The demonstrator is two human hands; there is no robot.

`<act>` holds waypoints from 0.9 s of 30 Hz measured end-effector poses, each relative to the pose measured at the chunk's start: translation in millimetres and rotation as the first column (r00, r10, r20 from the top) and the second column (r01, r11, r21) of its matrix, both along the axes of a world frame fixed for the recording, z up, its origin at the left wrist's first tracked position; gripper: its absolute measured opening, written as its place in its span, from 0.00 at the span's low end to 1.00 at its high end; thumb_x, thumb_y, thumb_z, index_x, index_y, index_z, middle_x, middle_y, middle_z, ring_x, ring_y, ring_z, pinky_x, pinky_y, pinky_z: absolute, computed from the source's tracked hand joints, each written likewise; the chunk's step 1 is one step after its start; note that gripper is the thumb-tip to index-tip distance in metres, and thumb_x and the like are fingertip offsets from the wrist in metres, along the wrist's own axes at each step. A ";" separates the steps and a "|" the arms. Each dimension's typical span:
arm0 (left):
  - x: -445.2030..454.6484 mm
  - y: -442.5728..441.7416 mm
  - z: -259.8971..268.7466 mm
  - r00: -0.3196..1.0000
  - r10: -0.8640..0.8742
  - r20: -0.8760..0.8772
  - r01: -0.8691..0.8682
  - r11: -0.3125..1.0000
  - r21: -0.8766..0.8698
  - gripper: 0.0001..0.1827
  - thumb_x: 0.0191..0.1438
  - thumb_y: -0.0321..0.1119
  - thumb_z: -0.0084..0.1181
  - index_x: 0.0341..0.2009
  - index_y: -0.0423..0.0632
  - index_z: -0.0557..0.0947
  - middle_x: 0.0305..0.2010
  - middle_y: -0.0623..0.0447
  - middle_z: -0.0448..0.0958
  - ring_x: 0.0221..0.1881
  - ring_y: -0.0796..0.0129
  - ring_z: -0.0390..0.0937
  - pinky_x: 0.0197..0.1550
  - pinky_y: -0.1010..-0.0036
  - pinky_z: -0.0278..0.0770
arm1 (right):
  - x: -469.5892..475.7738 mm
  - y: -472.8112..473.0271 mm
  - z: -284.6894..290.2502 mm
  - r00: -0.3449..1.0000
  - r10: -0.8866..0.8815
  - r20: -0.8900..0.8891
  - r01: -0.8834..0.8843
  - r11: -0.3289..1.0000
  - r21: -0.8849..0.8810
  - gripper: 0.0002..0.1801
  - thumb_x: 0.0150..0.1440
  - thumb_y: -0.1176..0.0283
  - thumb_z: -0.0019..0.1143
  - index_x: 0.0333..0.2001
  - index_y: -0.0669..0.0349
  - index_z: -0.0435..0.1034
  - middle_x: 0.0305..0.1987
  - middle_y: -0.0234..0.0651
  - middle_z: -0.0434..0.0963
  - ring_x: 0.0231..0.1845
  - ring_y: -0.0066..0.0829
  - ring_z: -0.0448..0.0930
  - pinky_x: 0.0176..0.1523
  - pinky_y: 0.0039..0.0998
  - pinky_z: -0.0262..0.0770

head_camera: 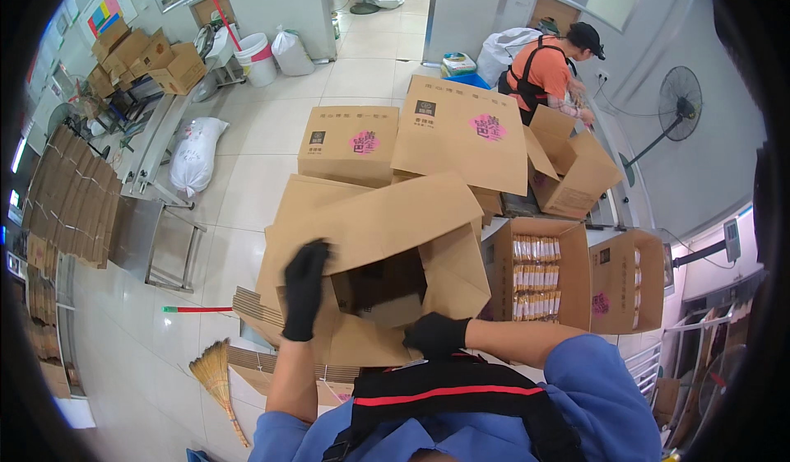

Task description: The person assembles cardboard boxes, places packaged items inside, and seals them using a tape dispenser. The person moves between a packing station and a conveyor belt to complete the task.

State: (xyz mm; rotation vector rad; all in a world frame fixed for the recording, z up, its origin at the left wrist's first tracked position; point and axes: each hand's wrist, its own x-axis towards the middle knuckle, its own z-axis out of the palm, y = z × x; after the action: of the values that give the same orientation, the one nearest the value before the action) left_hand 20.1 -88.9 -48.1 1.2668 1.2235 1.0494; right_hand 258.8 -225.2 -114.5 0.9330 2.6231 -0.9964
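Observation:
An opened cardboard box [395, 230] stands in front of me, its flaps spread around a dark opening. My left hand [305, 289], in a black glove and blurred, is over the left side of this box beside the large far flap; its fingertips are unclear. At the near edge, my right hand [435, 333], also gloved in black, has its fingers curled on the near flap. Beyond lie two closed-looking printed boxes, a smaller one [349, 141] on the left and a larger one [460, 135] on the right.
To the right, an open carton [549, 271] holds rows of wrapped packets, beside another filled carton [623, 283]. Flattened cardboard [290, 369] and a straw broom [216, 375] lie near my left. A co-worker [540, 67] stands at the far-right bench near a wall fan [679, 104].

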 end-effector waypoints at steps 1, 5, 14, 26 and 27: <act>-17.8 4.9 0.4 0.939 0.231 -0.254 -0.187 0.965 0.185 0.18 0.59 0.36 0.59 0.47 0.36 0.77 0.43 0.48 0.79 0.44 0.66 0.76 0.44 0.73 0.73 | 7.8 0.7 5.1 0.998 -0.047 -0.040 0.047 0.999 0.016 0.17 0.54 0.67 0.53 0.48 0.60 0.73 0.52 0.50 0.73 0.51 0.46 0.77 0.49 0.44 0.76; -123.7 22.5 -67.5 0.820 0.428 -0.380 -0.353 0.901 0.251 0.20 0.54 0.40 0.65 0.43 0.42 0.73 0.39 0.52 0.71 0.37 0.69 0.67 0.42 0.73 0.68 | 39.0 41.9 10.5 0.190 -0.970 -0.154 0.279 0.203 -0.939 0.32 0.61 0.61 0.56 0.65 0.63 0.58 0.63 0.45 0.68 0.64 0.38 0.68 0.64 0.38 0.67; -98.5 -0.3 -26.6 0.987 0.148 0.063 -0.144 0.988 -0.064 0.15 0.60 0.42 0.51 0.44 0.45 0.78 0.41 0.56 0.77 0.45 0.68 0.75 0.48 0.66 0.72 | 83.0 80.3 81.1 -0.659 -0.735 -0.159 0.054 0.164 -0.985 0.20 0.57 0.76 0.59 0.54 0.61 0.66 0.51 0.39 0.74 0.53 0.37 0.76 0.57 0.40 0.75; 11.2 58.4 194.5 0.990 -0.092 0.109 0.028 0.874 0.485 0.28 0.60 0.32 0.50 0.63 0.34 0.67 0.61 0.44 0.71 0.60 0.63 0.69 0.63 0.68 0.63 | 191.1 97.4 210.4 -0.521 -0.125 -0.844 0.779 0.335 -0.530 0.24 0.51 0.81 0.59 0.54 0.60 0.71 0.52 0.46 0.76 0.56 0.44 0.75 0.61 0.37 0.70; 29.8 72.3 197.2 0.994 -0.082 0.077 0.031 0.856 0.516 0.25 0.58 0.31 0.52 0.60 0.34 0.71 0.58 0.47 0.73 0.58 0.66 0.68 0.61 0.71 0.63 | 201.7 111.7 215.3 -0.622 -0.136 -0.771 0.649 0.461 -0.605 0.24 0.53 0.80 0.59 0.55 0.60 0.70 0.53 0.44 0.76 0.57 0.42 0.75 0.60 0.37 0.71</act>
State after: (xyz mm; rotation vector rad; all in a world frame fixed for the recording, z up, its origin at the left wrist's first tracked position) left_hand 50.0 -16.6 149.1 1.6237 0.8457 1.4377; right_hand 460.5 -113.5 100.8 3.1333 3.1795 -2.6012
